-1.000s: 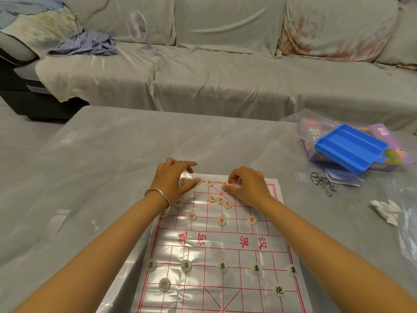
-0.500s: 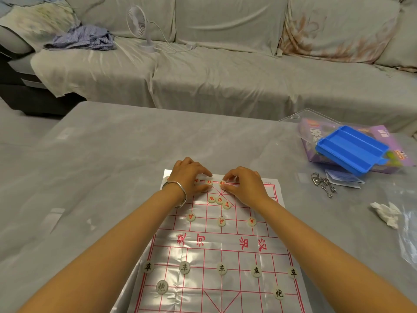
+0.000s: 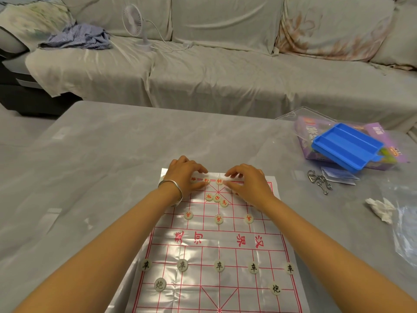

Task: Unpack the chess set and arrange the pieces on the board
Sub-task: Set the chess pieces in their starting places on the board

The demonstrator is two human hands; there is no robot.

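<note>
- Board (image 3: 203, 279) lies at our tabletop's (image 3: 112, 154) near edge, black pieces (image 3: 219, 266) along its near rows, red pieces (image 3: 218, 219) farther.
- Left hand (image 3: 186, 175) and right hand (image 3: 248, 181) curl over its far row; we cannot tell whether either grips a piece.

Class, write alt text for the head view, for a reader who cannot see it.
The left hand and right hand curl over red-marked pieces at the far edge of a Chinese chess board on a grey table. Black-marked pieces line the near side; a blue tray lies to the right.
</note>
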